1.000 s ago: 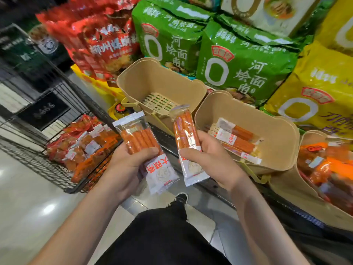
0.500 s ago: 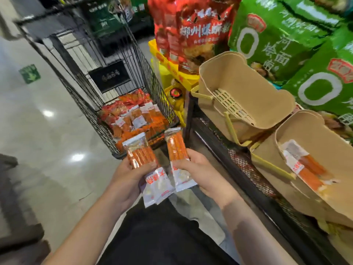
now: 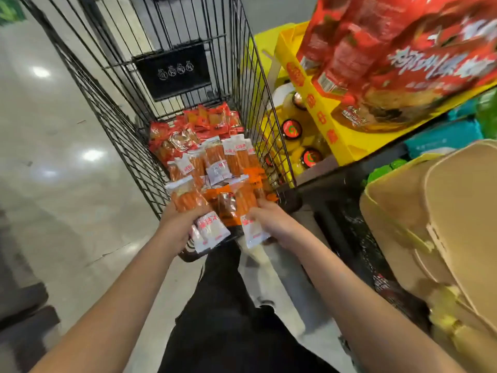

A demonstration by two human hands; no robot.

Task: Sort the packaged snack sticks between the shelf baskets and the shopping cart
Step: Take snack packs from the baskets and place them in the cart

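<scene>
The scene is brightly and evenly lit from overhead. The glossy floor (image 3: 67,184) throws back several soft white glare spots along its left side. Shadows are faint and diffuse. The red snack bags (image 3: 398,52) at the upper right are smeared with motion blur, their print unreadable. The tan basket (image 3: 457,224) at the right edge is soft too. Wide-angle distortion bends the shopping cart (image 3: 113,109) wires outward toward the corners.
</scene>
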